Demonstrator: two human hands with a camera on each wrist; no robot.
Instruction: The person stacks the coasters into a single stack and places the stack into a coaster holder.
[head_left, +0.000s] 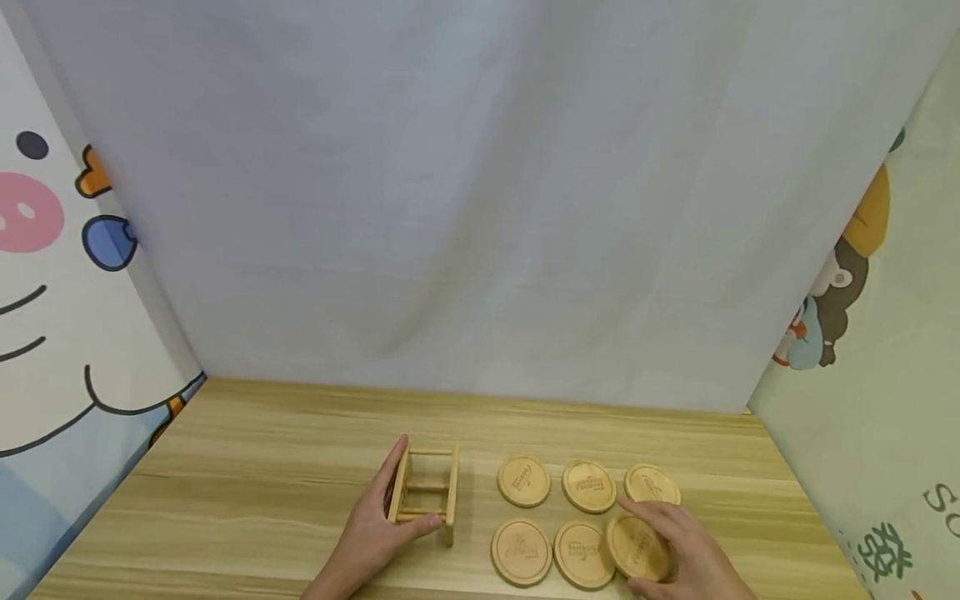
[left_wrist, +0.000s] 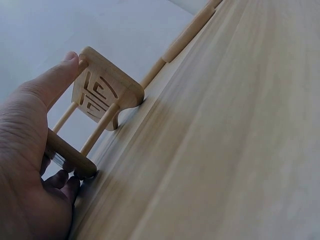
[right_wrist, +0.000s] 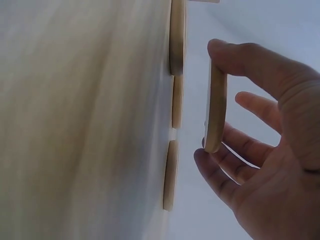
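A small wooden coaster holder (head_left: 452, 492) with two side panels and thin rods stands on the table, left of the coasters. My left hand (head_left: 371, 525) grips it from the left side, with the thumb along its near side. In the left wrist view a side panel (left_wrist: 107, 82) shows a cut-out pattern. At the right, my right hand (head_left: 686, 546) holds a round wooden coaster (head_left: 636, 546) by its edge, between thumb and fingers. The right wrist view shows this coaster (right_wrist: 216, 110) raised off the tabletop.
Several engraved round coasters lie flat in two rows, among them a far-left one (head_left: 523, 481), a near-left one (head_left: 521, 552) and a far-right one (head_left: 651, 483). A pale curtain (head_left: 480, 208) hangs behind the wood-grain table (head_left: 285, 467); printed cloths flank it.
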